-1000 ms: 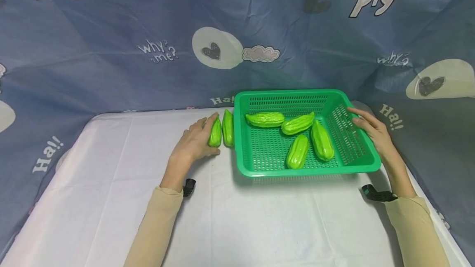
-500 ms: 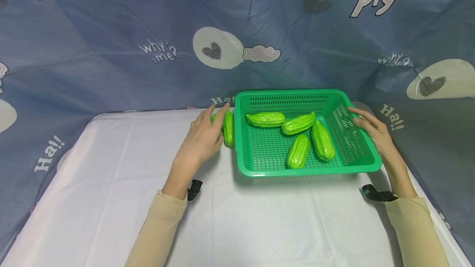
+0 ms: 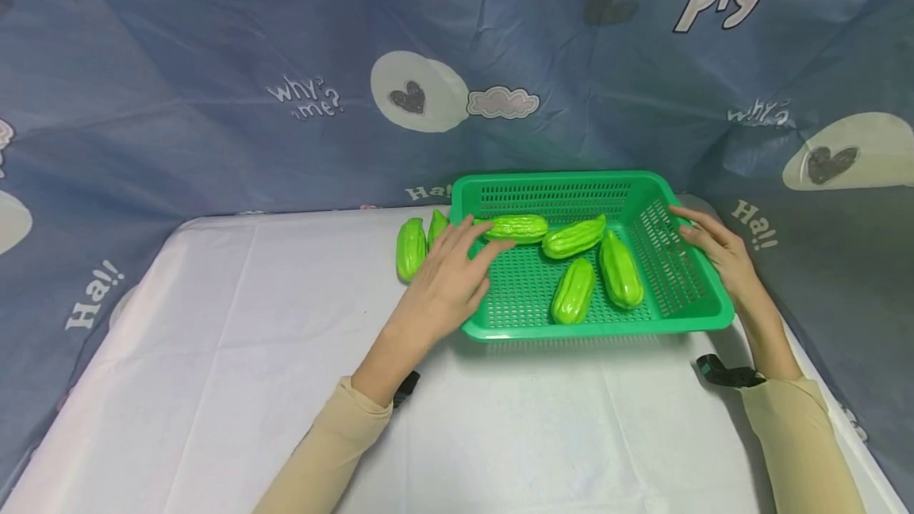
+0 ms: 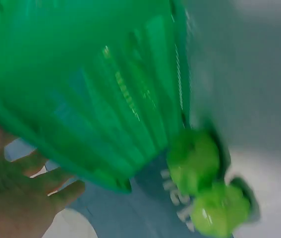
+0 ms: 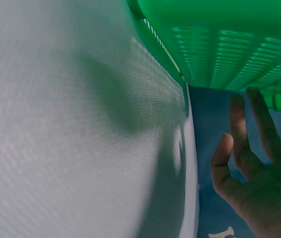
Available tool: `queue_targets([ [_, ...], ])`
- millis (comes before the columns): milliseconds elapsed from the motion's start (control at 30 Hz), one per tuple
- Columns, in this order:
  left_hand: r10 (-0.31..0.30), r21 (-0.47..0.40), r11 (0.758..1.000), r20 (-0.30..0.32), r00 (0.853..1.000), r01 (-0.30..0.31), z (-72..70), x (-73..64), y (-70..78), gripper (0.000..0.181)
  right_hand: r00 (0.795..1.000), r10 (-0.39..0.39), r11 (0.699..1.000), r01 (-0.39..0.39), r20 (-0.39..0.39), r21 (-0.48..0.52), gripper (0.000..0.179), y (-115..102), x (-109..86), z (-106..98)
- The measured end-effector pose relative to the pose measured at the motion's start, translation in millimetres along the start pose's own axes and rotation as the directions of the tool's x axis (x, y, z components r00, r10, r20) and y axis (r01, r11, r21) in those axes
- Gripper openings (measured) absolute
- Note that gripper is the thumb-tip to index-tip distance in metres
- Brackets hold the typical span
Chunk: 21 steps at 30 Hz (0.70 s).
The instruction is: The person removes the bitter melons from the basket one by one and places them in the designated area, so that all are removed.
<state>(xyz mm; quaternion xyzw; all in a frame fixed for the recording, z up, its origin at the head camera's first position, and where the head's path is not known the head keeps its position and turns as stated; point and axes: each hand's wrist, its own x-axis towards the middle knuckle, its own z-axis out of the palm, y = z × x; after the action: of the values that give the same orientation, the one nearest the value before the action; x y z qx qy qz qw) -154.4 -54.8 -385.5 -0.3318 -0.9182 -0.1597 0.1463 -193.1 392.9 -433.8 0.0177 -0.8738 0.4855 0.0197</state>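
Note:
My left hand (image 3: 444, 280) hangs over the left rim of the green plastic basket (image 3: 593, 331), fingers loosely spread and holding nothing. In the left wrist view, that hand (image 4: 21, 196) shows beside the basket wall (image 4: 105, 99). Two light green, ridged bitter melons stand upright or lean outside the basket's left wall: an outer one (image 3: 411, 250) and an inner one (image 3: 438, 224), partly hidden by the hand. Several more bitter melons (image 3: 574, 292) lie inside the basket. My right hand (image 3: 721, 252) grips the basket's right rim; its lower fingers (image 5: 269, 129) reach beneath the wall.
A white cloth (image 3: 557, 427) covers the table under the basket. Behind it rises a blue printed sheet (image 3: 307, 157), close to the basket's far side. Each wrist carries a small black camera.
My left hand has left the outer bitter melon and moved right, past the inner one, to over the basket's left rim. The right hand and basket have stayed put.

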Motion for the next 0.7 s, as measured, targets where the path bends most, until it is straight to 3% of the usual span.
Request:
queue_targets([
  [167, 0.092, -0.045, 0.995, 0.077, 0.993, -0.089, 9.4, 8.5, 18.9, 0.047, 1.0, 0.01, 1.0, -0.01, 0.005, 0.012, 0.052, 1.5, 0.1, -1.1],
  [300, 0.116, -0.045, 0.993, 0.182, 0.976, -0.11, 12.7, 18.0, 27.7, 0.052, 1.0, 0.014, 1.0, -0.014, 0.004, 0.016, 0.051, 2.2, 0.9, -1.2],
  [533, 0.071, 0.0, 0.997, 0.356, 0.932, -0.076, 18.4, 32.5, 40.8, 0.061, 1.0, 0.015, 1.0, -0.015, 0.006, 0.012, 0.052, 0.4, -0.9, -0.5],
  [700, 0.024, 0.024, 0.999, 0.43, 0.902, -0.039, 27.5, 40.6, 45.4, 0.06, 1.0, -0.001, 1.0, 0.001, 0.004, 0.016, 0.051, -0.6, -0.4, -0.4],
])
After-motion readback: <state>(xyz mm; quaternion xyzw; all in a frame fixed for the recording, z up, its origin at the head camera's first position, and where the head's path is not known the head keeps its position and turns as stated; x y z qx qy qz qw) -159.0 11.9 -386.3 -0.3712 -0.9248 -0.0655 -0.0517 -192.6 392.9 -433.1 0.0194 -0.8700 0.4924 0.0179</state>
